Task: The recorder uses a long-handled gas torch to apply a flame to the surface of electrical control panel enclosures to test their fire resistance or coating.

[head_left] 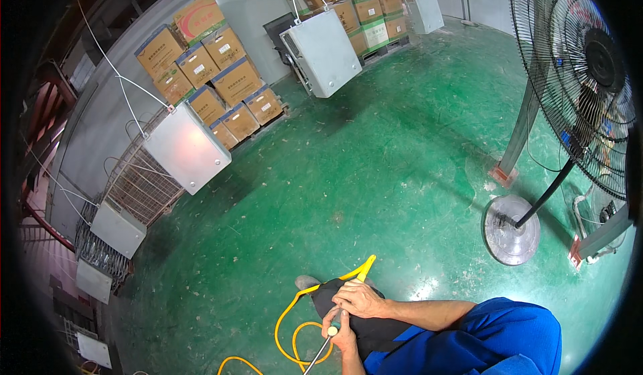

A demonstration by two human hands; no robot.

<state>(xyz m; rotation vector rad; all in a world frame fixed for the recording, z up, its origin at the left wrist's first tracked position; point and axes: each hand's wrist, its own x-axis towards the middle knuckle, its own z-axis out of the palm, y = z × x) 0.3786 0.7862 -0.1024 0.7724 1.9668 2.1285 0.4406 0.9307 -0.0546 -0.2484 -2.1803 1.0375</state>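
Near the lower edge, my left hand is closed, its thumb up, around a slim metal rod. The rod has a round pale end against the hand and slants down to the lower left. Just above, my right hand is closed too, its fingers pinched together and touching the left fingertips. Whatever small thing lies between the fingers is hidden. Close around both hands runs a yellow hose, looping on the floor and bending past my dark-clad leg.
A standing fan is at the right beside metal posts. Pale metal boxes hang on white cords along the left and back, one at the top middle. Stacked cartons and a wire cage stand behind them on the green floor.
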